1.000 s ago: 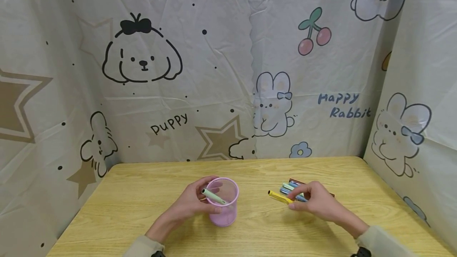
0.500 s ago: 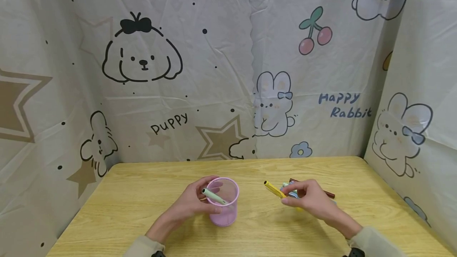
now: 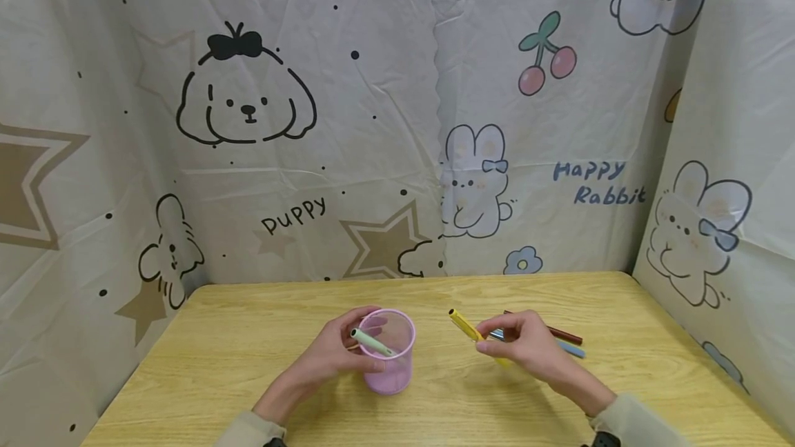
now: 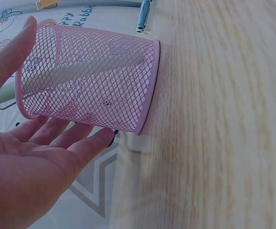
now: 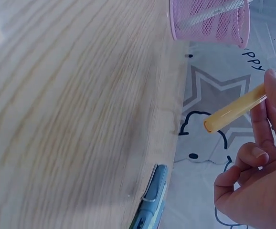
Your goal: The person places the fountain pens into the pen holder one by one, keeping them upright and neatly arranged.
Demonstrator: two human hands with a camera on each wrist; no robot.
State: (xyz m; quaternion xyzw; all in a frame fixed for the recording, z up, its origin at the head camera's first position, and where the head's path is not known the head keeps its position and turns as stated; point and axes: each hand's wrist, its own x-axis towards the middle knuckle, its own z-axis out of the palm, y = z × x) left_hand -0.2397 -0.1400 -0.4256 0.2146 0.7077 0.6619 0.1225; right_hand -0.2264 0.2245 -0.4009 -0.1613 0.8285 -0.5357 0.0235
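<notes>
While the left hand (image 3: 335, 347) grips the cup (image 3: 391, 379), the right hand (image 3: 528, 347), right of it, pinches the yellow pen (image 3: 464, 326), top slanting cupward.

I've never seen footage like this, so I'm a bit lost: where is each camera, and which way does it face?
Head: worn on the head, looking forward and down at the table; left hand, right hand and both sleeves show.
Left wrist: worn there, looking at the pink mesh cup; the left hand shows.
Right wrist: worn there, looking at the yellow pen; the right hand shows.
Both wrist views share the cup.
</notes>
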